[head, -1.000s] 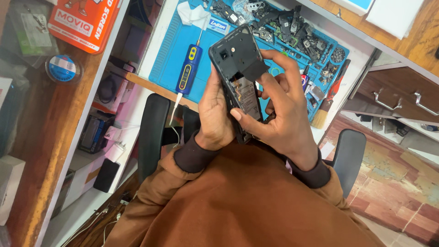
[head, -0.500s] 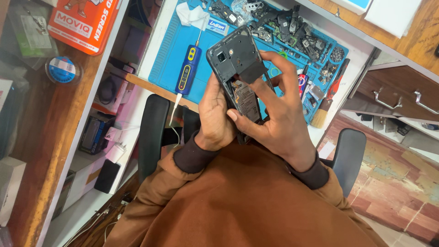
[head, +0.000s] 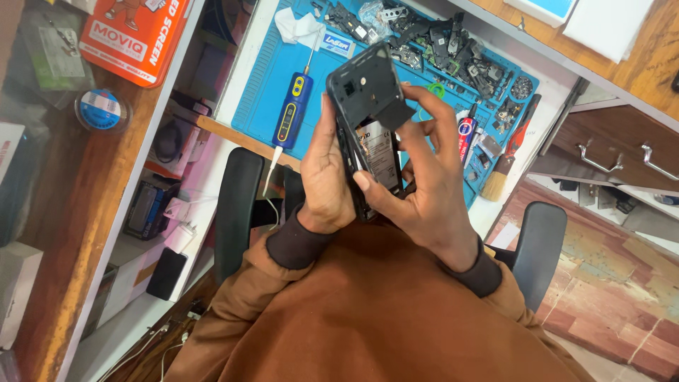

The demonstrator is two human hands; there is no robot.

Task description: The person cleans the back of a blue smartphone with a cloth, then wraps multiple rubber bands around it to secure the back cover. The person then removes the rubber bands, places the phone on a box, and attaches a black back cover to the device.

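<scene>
A black smartphone with its back cover removed (head: pixel 371 131) is held upright above the lap, clamped between both hands. The left hand (head: pixel 327 173) is wrapped closed around the phone's left edge, the thumb lying along the frame. The right hand (head: pixel 424 184) supports the opposite edge, its thumb pressed on the lower part of the exposed grey battery panel (head: pixel 378 152) and its fingers curled over a dark flat cover piece (head: pixel 391 113) at the upper right of the open back; whether that piece is lifted free or seated cannot be told. Beyond the grip lie a blue silicone work mat (head: pixel 258 99), a blue-and-yellow electric screwdriver (head: pixel 292 117) just left of the phone, and scattered dark phone parts (head: pixel 453 53) farther out. It is judged that the work is best done with the frame kept steady by the left hand, pressure kept light on the panel, and the cover piece moved evenly without bending.
</scene>
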